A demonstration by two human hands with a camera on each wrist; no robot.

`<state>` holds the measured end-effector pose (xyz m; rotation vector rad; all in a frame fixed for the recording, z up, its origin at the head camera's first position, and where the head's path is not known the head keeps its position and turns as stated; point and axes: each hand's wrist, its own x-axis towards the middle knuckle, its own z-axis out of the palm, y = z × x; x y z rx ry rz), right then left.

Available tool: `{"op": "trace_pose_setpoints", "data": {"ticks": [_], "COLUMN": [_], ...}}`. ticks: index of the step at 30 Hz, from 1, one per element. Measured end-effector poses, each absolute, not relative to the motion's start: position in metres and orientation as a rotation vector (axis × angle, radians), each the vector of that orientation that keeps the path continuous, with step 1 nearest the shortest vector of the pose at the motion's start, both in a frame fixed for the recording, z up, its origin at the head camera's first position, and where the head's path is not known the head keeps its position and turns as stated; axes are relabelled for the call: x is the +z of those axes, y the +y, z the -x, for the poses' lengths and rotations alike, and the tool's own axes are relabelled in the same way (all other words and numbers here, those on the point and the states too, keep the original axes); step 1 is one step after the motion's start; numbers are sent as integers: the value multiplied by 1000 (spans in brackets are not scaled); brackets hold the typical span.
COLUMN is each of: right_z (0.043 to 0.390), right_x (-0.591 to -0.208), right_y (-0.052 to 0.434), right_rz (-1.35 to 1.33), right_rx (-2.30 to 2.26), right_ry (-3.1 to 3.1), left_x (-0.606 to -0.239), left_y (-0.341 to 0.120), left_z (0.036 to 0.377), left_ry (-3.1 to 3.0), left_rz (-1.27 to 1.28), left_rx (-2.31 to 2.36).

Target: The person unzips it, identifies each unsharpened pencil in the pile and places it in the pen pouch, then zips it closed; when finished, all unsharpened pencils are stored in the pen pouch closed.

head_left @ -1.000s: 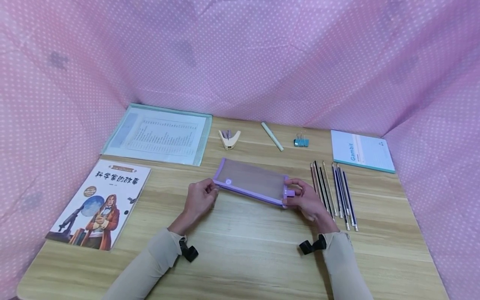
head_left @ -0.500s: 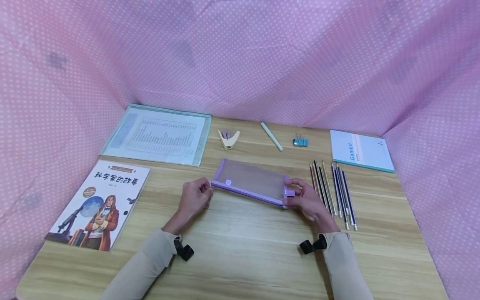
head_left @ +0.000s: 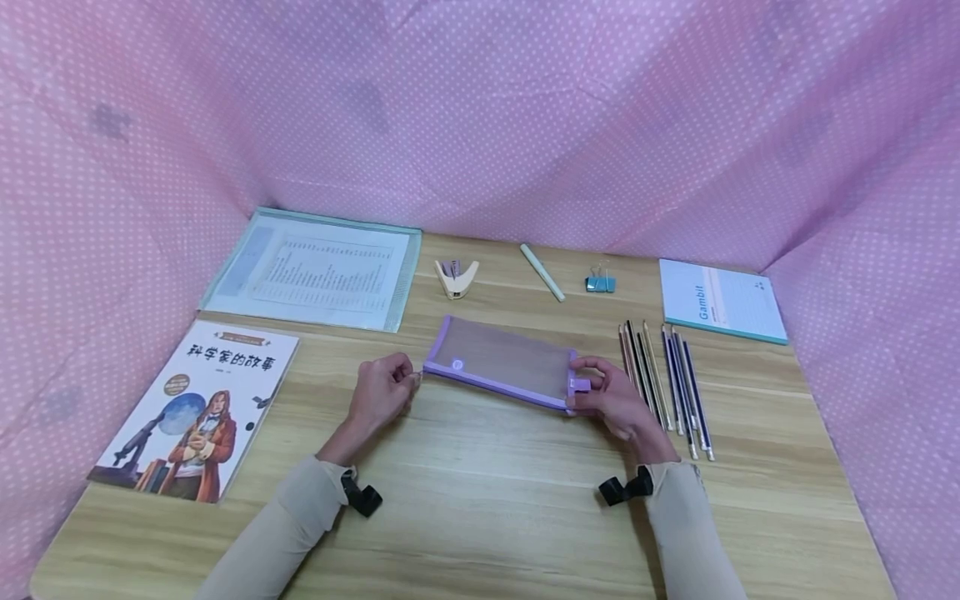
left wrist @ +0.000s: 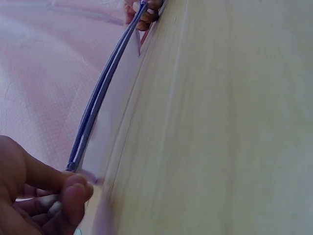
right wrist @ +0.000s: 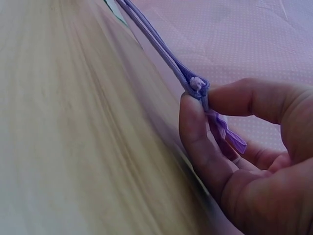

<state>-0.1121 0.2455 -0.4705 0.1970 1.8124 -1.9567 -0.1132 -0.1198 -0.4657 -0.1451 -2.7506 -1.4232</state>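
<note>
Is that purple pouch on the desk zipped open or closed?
Open: in the wrist views the pencil pouch shows its two zipper edges parted, with the slider at the end pinched by the right hand.

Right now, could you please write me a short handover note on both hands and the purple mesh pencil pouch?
Left hand: pinches the left end of the purple mesh zip pouch.
Right hand: grips the pouch's right end, thumb and forefinger at the zip slider with its purple tab.
The pouch lies flat at the middle of the light wooden table; the row of pencils lies loose just right of the right hand.
Done: pouch held at both ends; the zip looks parted along its length.
Left: nothing shows through the mesh, and the pencils are all outside.
</note>
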Motion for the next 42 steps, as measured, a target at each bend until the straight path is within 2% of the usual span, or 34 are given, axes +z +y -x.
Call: {"op": "trace_pose_setpoints", "data": {"ticks": [29, 38, 42], "right_z": [116, 117, 117], "right_x": [-469, -470, -469], "right_y": [250, 250, 250], "right_rz": [-199, -197, -194], "right_rx": [-1920, -1907, -1885], "right_ry": [1808, 1813, 1827], "left_x": [-457, -449, -448], "left_y": [-129, -130, -128], "left_z": [119, 126, 128], "left_ry": [-3086, -3068, -3051], "left_rz": [100, 290, 512], "left_rx": [-1174, -1010, -913]}}
